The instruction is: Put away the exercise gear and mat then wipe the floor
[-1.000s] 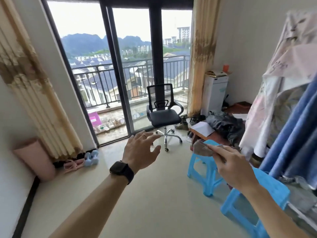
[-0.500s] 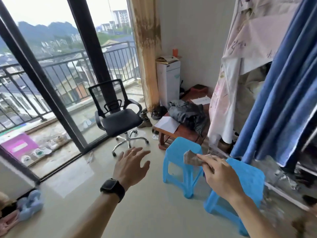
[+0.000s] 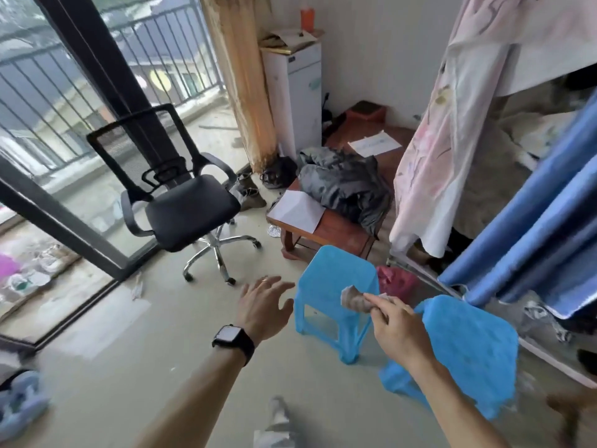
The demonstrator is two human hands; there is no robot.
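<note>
My right hand (image 3: pixel 392 321) pinches a small crumpled grey-brown cloth (image 3: pixel 353 298) and holds it in the air in front of the nearer of two blue plastic stools (image 3: pixel 336 279). My left hand (image 3: pixel 263 305), with a black watch on its wrist, is stretched forward over the beige floor (image 3: pixel 161 367), fingers spread and holding nothing. Light blue dumbbells (image 3: pixel 17 402) lie on the floor at the far left edge. No mat is in view.
A black office chair (image 3: pixel 184 205) stands by the glass balcony door. A low wooden table (image 3: pixel 332 227) carries a dark jacket and papers. A second blue stool (image 3: pixel 465 350) stands at right below hanging blue and pink fabric (image 3: pixel 517 221). A white cabinet (image 3: pixel 294 88) fills the corner.
The view has swung right and down: the rolled pink mat and the left wall left the frame, and the stools came closer. Both hands kept their pose, the right one still pinching the cloth.
</note>
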